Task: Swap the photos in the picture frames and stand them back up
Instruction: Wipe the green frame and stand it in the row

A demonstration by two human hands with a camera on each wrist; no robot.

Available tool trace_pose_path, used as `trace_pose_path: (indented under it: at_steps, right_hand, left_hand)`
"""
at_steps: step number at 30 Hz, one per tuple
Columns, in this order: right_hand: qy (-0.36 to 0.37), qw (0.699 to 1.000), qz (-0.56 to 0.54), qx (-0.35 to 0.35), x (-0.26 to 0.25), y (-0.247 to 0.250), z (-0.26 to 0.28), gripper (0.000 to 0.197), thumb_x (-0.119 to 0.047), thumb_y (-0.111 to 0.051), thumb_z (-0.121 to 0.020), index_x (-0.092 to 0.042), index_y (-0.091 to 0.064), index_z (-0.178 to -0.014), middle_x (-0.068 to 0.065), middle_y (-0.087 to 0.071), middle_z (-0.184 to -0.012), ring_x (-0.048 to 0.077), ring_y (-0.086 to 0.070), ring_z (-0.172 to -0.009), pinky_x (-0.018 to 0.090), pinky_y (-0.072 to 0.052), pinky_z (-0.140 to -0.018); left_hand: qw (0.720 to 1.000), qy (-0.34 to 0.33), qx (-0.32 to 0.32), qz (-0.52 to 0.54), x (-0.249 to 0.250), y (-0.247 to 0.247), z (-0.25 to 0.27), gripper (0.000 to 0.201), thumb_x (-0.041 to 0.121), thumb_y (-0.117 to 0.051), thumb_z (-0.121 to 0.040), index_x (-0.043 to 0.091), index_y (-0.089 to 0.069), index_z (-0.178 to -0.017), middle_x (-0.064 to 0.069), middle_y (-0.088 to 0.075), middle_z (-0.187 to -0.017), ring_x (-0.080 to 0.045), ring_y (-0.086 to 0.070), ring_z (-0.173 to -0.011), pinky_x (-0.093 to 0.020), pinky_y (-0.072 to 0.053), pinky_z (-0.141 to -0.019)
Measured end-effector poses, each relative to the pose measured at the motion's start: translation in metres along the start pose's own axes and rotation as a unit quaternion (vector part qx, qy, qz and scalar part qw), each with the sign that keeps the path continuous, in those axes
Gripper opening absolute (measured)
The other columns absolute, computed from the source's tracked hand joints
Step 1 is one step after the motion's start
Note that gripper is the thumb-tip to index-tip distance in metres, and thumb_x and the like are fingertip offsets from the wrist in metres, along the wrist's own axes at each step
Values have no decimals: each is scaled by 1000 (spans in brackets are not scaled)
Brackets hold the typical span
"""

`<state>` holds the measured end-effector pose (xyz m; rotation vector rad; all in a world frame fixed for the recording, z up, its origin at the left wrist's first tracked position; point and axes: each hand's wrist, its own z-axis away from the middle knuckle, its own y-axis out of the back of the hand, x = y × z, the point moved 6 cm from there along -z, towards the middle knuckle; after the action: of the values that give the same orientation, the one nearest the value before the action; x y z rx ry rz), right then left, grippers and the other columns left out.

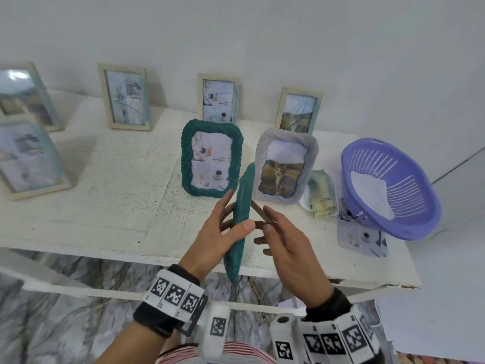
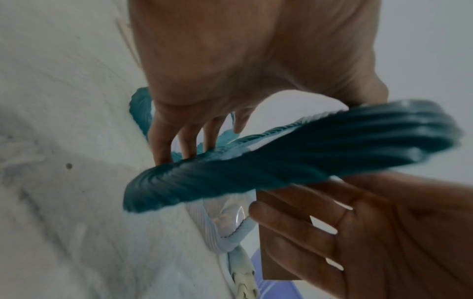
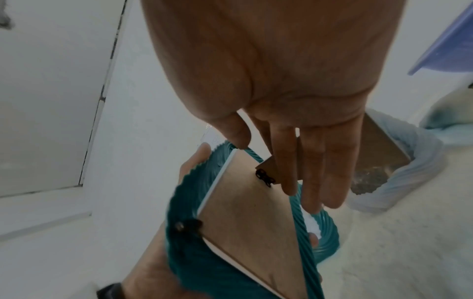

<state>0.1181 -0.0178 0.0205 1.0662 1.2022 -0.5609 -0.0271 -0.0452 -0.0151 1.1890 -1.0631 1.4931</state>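
My left hand [image 1: 236,214] grips a teal ribbed picture frame [image 1: 242,206] edge-on above the table's front edge, thumb on its near rim and fingers on its far side. In the right wrist view the frame [image 3: 184,252] shows its brown backboard [image 3: 250,222] and a hinged easel stand [image 3: 268,168]. My right hand [image 1: 267,218] has straight fingers [image 3: 307,172] lying against that stand [image 1: 258,210], thumb near the rim. Behind, a second teal frame [image 1: 211,158] and a pale ribbed frame [image 1: 286,166] stand upright with photos in them.
Several wooden frames [image 1: 126,97] stand along the wall and at the far left. A purple basket [image 1: 388,187] holding white paper sits at the right, over a loose photo [image 1: 362,240]. A folded cloth [image 1: 321,195] lies beside it. The white table's front edge [image 1: 157,256] is close.
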Motion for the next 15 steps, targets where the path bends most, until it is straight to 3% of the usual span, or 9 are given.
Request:
trace_pose_path:
  at_steps: [3,6,8,10,12,15]
  right_hand:
    - [-38,996,-81,-29,-11,-8,-5,48,-50,-38,-94,-28,-51,-135,-9,-68,-115,10,-67,-99,44,-54,-89]
    - [-67,976,-201,-53,-27,-21,-14,45,-51,-33,-96,-30,-61,-124,-2,-70,-115,16,-67,-105,43,-55,-88]
    - [-86,961,-257,-55,-35,-32,-25,50,-58,-32,-92,-32,-64,-120,-1,-70,-117,18,-66,-109,44,-53,-89]
    - [-84,946,-307,-58,-44,-47,-39,53,-61,-33,-91,-30,-63,-123,1,-66,-124,19,-63,-115,42,-50,-94]
    - [-81,929,-354,-65,-53,-65,-53,51,-54,-33,-95,-25,-58,-130,1,-64,-128,19,-60,-118,39,-50,-99]
    - [-106,918,-374,-76,-52,-100,-75,53,-53,-35,-97,-24,-51,-138,3,-59,-134,22,-56,-124,47,-42,-107]
  left_hand:
    - [998,-49,7,-48,15,8,4,93,54,-83,-65,54,-27,-140,41,-45,-130,19,-46,-117,-8,-44,-88]
    - [988,-112,20,-105,29,25,11,100,56,-81,-67,44,-23,-148,32,-38,-142,14,-39,-128,-9,-40,-97]
    - [986,-120,49,-101,36,48,15,95,63,-68,-68,43,-22,-149,30,-39,-141,12,-41,-127,-10,-42,-95]
    - [990,-92,97,-53,39,81,15,82,71,-53,-74,42,-28,-148,25,-52,-133,6,-53,-119,-16,-47,-91]
    - [991,-28,129,29,39,119,11,77,81,-39,-81,37,-41,-144,9,-68,-119,-8,-64,-105,-30,-51,-87]
    - [988,89,60,113,38,162,1,87,82,-23,-74,26,-57,-132,-12,-72,-112,-27,-66,-102,-43,-49,-89]
